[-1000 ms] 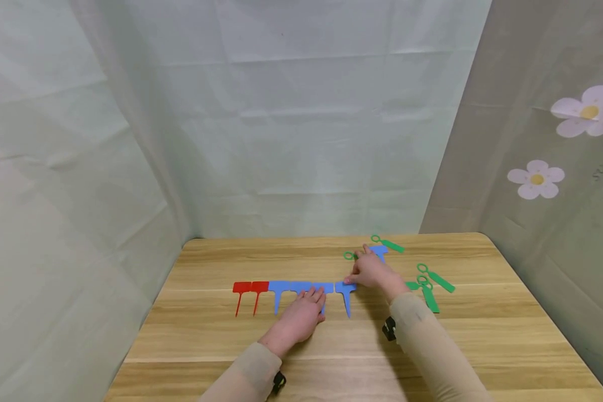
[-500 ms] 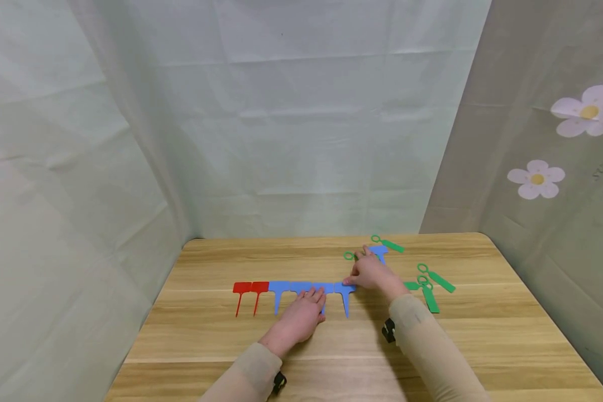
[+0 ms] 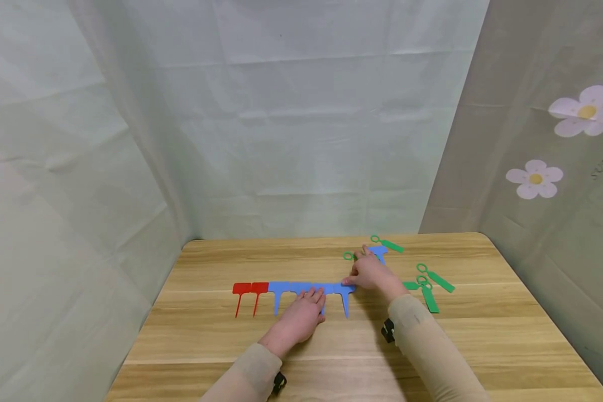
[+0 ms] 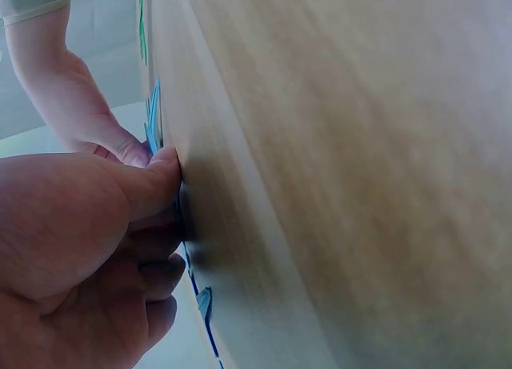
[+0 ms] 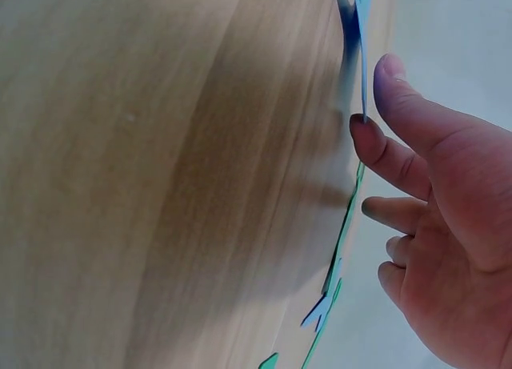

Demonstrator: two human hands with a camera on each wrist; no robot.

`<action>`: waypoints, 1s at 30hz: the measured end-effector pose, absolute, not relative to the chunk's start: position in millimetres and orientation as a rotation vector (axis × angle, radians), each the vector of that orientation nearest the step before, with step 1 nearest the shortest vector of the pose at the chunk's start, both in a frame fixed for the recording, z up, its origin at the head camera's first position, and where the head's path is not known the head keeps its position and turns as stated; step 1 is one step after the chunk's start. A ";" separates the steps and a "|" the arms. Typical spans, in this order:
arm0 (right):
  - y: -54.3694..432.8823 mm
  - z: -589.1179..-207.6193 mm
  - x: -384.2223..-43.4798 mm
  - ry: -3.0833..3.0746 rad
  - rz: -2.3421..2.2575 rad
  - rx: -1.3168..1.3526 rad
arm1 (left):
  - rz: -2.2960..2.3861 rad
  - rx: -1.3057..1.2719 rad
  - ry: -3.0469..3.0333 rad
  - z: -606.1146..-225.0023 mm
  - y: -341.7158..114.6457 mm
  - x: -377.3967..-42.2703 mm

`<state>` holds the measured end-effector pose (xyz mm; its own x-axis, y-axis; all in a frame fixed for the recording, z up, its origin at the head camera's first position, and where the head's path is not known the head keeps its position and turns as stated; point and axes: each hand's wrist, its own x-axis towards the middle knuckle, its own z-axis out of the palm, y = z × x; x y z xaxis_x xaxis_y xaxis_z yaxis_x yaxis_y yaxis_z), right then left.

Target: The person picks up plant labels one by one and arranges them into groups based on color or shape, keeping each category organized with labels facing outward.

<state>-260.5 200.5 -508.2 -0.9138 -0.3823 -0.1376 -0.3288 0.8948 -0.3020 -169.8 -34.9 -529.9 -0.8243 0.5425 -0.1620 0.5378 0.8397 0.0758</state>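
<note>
Blue T-shaped plant labels [image 3: 278,287] lie side by side in a row, stems toward me. Two red plant labels [image 3: 242,288] continue the row at its left end. My left hand [image 3: 301,317] rests its fingertips on the middle blue labels and partly covers them. At the right end of the row, my right hand [image 3: 373,272] pinches the head of a blue plant label [image 3: 345,301] between thumb and index finger. In the right wrist view that label [image 5: 365,57] meets the index fingertip, and the other fingers are spread loosely.
Beyond the right hand lie another blue label [image 3: 379,251] and a green ring-ended tag [image 3: 392,245]. More green tags [image 3: 430,299] are scattered to the right, one partly behind the right wrist. The table's back edge [image 3: 281,238] meets a hanging cloth [image 3: 301,167].
The blue label under my right hand has slid slightly left, and the gap between it and the row has closed. My left hand has stayed in place.
</note>
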 end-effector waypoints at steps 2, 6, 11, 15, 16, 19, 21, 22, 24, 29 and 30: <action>200.5 -508.4 -260.7 2.875 -0.407 -0.549 | 0.045 0.842 2.844 -529.9 -34.7 -169.9; 200.2 -508.1 -260.5 2.884 -0.408 -0.560 | 0.057 0.842 2.846 -530.0 -34.5 -170.2; 199.6 -508.2 -260.5 2.891 -0.410 -0.563 | 0.060 0.841 2.843 -530.6 -34.1 -170.5; 200.5 -508.9 -261.1 2.893 -0.416 -0.548 | 0.070 0.840 2.842 -530.9 -34.1 -170.9; 200.8 -509.0 -261.1 2.892 -0.416 -0.540 | 0.072 0.840 2.842 -531.0 -34.1 -171.0; 201.4 -508.9 -260.5 2.894 -0.433 -0.530 | 0.080 0.846 2.847 -531.6 -34.2 -171.6; 201.3 -508.4 -259.6 2.897 -0.456 -0.535 | 0.079 0.852 2.854 -532.1 -34.1 -171.9; 201.2 -508.1 -259.1 2.897 -0.468 -0.533 | 0.078 0.854 2.859 -532.2 -34.0 -171.9; 201.0 -507.4 -257.8 2.894 -0.498 -0.538 | 0.080 0.855 2.873 -532.4 -33.8 -171.8; 200.9 -505.4 -255.6 2.880 -0.547 -0.510 | 0.086 0.851 2.913 -531.9 -32.4 -171.6; 201.0 -505.0 -255.4 2.879 -0.552 -0.499 | 0.088 0.850 2.919 -531.6 -32.1 -171.6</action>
